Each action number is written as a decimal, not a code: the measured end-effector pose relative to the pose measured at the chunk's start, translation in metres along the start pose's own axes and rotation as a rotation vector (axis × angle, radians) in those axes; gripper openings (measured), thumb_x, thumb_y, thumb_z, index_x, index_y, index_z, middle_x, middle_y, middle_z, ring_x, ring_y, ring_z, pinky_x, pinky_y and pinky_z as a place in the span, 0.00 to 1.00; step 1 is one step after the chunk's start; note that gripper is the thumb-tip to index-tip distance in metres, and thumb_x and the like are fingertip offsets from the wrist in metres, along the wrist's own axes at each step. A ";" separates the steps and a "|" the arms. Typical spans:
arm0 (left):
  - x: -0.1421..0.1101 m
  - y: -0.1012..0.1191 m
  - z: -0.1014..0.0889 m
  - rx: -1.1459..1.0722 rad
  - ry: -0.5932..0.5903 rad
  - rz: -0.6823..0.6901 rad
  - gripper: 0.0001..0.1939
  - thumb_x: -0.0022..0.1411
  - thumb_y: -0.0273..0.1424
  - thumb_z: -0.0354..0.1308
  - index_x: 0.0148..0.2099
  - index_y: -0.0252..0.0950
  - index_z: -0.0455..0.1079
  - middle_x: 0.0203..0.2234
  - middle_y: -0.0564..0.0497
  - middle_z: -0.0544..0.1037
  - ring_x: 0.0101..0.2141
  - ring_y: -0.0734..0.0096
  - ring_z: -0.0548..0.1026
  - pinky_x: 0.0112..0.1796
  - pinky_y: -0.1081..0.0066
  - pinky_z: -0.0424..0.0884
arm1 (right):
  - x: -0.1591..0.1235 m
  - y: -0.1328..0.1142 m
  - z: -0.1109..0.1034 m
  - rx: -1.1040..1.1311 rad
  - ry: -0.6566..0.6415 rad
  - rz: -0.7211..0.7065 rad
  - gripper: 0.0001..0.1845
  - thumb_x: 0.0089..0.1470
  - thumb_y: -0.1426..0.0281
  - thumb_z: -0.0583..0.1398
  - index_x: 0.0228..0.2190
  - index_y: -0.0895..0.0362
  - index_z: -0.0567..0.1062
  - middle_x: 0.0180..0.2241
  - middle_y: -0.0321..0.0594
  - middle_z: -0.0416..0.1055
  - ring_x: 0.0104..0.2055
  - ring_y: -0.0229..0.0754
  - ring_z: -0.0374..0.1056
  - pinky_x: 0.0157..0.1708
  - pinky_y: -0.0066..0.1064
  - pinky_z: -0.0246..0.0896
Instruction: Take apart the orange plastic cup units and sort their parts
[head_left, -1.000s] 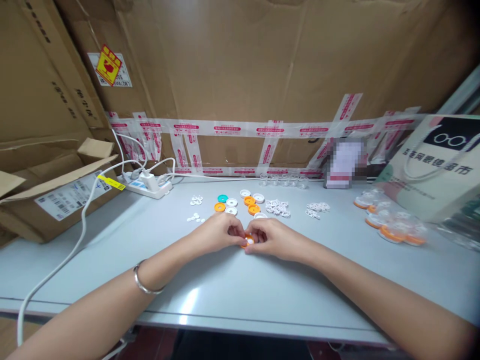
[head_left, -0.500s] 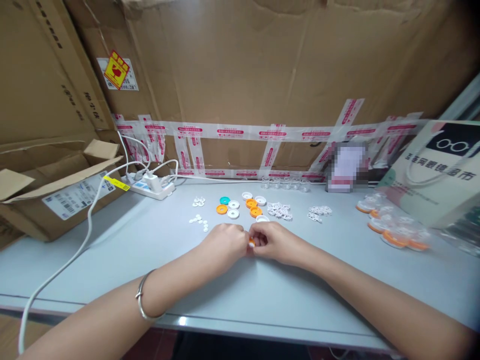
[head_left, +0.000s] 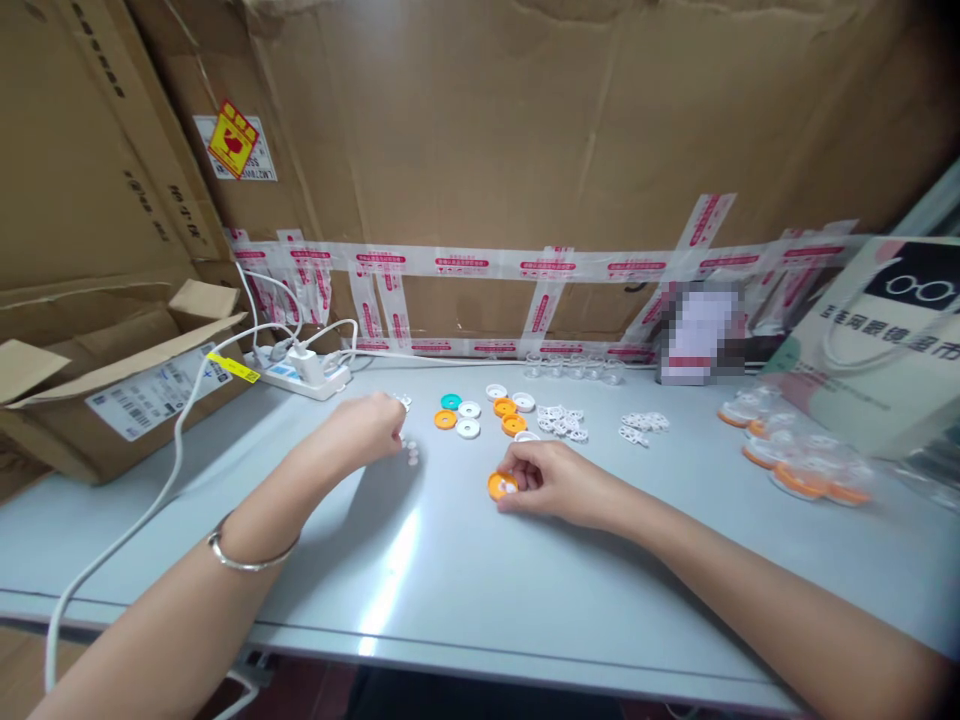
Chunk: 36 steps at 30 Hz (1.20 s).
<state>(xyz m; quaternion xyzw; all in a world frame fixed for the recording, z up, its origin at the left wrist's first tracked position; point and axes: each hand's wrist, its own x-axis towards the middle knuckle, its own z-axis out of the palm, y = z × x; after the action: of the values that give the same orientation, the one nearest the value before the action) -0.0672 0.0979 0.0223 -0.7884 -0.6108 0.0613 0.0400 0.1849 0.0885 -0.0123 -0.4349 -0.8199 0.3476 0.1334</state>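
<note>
In my right hand (head_left: 551, 482), thumb and fingers pinch the rim of a round orange cap (head_left: 495, 486). Small white pieces lie inside the cap's hollow. Over at the left, my left hand (head_left: 367, 428) reaches down among small white parts, its fingers curled and mostly turned from view. Whatever they pinch, if anything, is hidden. Small white discs (head_left: 412, 455) lie just right of and below that hand. Between the hands and farther back are a green disc (head_left: 451, 402), orange discs (head_left: 445, 420) and white discs (head_left: 468, 428).
White openwork pieces (head_left: 562, 422) lie in a pile, with a smaller group (head_left: 643, 426) to their right. Clear domed parts (head_left: 574, 369) line the back. Orange-based clear assemblies (head_left: 799, 478) sit right, near a paper bag (head_left: 862, 350). A power strip (head_left: 311, 378) and open carton (head_left: 135, 390) are left.
My left hand has left the orange cap and moved left and back to the small white parts. The right hand stays in place, and the cap now faces up with white pieces showing.
</note>
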 end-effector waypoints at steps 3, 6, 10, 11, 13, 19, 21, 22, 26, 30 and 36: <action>-0.001 0.009 0.009 0.039 0.026 -0.015 0.06 0.50 0.30 0.54 0.28 0.34 0.70 0.24 0.44 0.74 0.27 0.63 0.73 0.28 0.71 0.63 | 0.001 0.002 0.001 0.000 0.001 -0.004 0.13 0.40 0.64 0.62 0.30 0.57 0.71 0.23 0.33 0.65 0.25 0.34 0.60 0.23 0.25 0.52; -0.003 0.019 0.012 0.042 0.061 -0.021 0.07 0.53 0.32 0.55 0.29 0.33 0.71 0.26 0.43 0.74 0.29 0.62 0.74 0.32 0.69 0.65 | 0.000 0.002 0.001 -0.006 0.004 -0.010 0.13 0.40 0.63 0.62 0.30 0.57 0.71 0.23 0.33 0.65 0.25 0.34 0.59 0.23 0.25 0.52; -0.006 0.024 0.010 0.087 0.025 0.020 0.06 0.54 0.28 0.54 0.32 0.32 0.70 0.29 0.42 0.75 0.31 0.61 0.74 0.32 0.68 0.65 | 0.000 0.001 0.001 -0.017 0.008 -0.013 0.13 0.40 0.63 0.62 0.29 0.57 0.71 0.23 0.33 0.65 0.25 0.35 0.60 0.24 0.25 0.52; -0.007 0.025 0.008 0.098 0.021 0.027 0.06 0.54 0.28 0.53 0.32 0.32 0.70 0.29 0.41 0.75 0.31 0.61 0.74 0.32 0.68 0.65 | 0.001 0.001 0.001 -0.018 0.008 -0.014 0.14 0.40 0.63 0.63 0.30 0.57 0.71 0.23 0.33 0.65 0.26 0.35 0.60 0.24 0.25 0.52; -0.009 0.030 0.005 0.076 0.061 0.047 0.07 0.56 0.28 0.52 0.32 0.32 0.69 0.31 0.41 0.75 0.32 0.60 0.74 0.32 0.67 0.65 | 0.001 0.002 0.001 -0.018 0.007 -0.016 0.14 0.39 0.62 0.63 0.29 0.57 0.71 0.23 0.33 0.65 0.26 0.35 0.60 0.24 0.25 0.52; -0.012 0.061 0.013 -0.446 0.217 0.424 0.13 0.57 0.38 0.54 0.42 0.37 0.66 0.36 0.48 0.72 0.37 0.66 0.70 0.36 0.71 0.65 | 0.003 0.006 0.000 -0.002 0.001 -0.065 0.16 0.40 0.61 0.64 0.30 0.57 0.71 0.22 0.32 0.65 0.26 0.35 0.60 0.25 0.25 0.52; -0.010 0.070 0.022 -0.557 0.191 0.480 0.16 0.55 0.41 0.56 0.42 0.36 0.66 0.35 0.49 0.71 0.36 0.67 0.69 0.35 0.71 0.64 | 0.004 0.007 0.001 -0.005 0.008 -0.073 0.16 0.40 0.60 0.64 0.30 0.57 0.70 0.22 0.32 0.65 0.26 0.35 0.60 0.25 0.26 0.53; -0.008 0.072 0.025 -0.590 0.178 0.480 0.16 0.54 0.42 0.56 0.40 0.36 0.67 0.33 0.49 0.71 0.35 0.67 0.69 0.35 0.71 0.64 | 0.004 0.007 0.001 -0.001 0.017 -0.073 0.17 0.40 0.61 0.64 0.31 0.56 0.69 0.23 0.32 0.65 0.26 0.35 0.61 0.25 0.26 0.53; -0.001 0.074 0.034 -0.660 0.156 0.479 0.14 0.54 0.40 0.57 0.38 0.35 0.69 0.30 0.50 0.71 0.33 0.70 0.68 0.34 0.72 0.63 | 0.004 0.005 0.000 0.037 0.038 -0.077 0.19 0.39 0.63 0.65 0.33 0.55 0.66 0.24 0.31 0.67 0.27 0.36 0.62 0.25 0.25 0.54; 0.000 0.072 0.034 -0.694 0.151 0.461 0.12 0.54 0.38 0.58 0.38 0.35 0.70 0.30 0.50 0.71 0.33 0.70 0.68 0.34 0.73 0.63 | 0.002 0.002 -0.005 -0.036 0.006 -0.112 0.08 0.47 0.64 0.60 0.29 0.56 0.71 0.26 0.35 0.70 0.29 0.37 0.64 0.28 0.27 0.55; 0.001 0.075 0.034 -0.737 0.132 0.417 0.14 0.50 0.39 0.61 0.36 0.35 0.70 0.29 0.51 0.72 0.32 0.71 0.68 0.33 0.73 0.62 | 0.001 0.000 -0.006 -0.183 0.021 -0.164 0.08 0.49 0.70 0.57 0.28 0.55 0.77 0.29 0.37 0.73 0.32 0.39 0.66 0.33 0.28 0.56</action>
<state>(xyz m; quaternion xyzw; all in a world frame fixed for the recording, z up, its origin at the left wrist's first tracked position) -0.0003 0.0792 -0.0221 -0.8590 -0.4154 -0.2046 -0.2186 0.1869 0.0920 -0.0080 -0.3803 -0.8796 0.2548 0.1298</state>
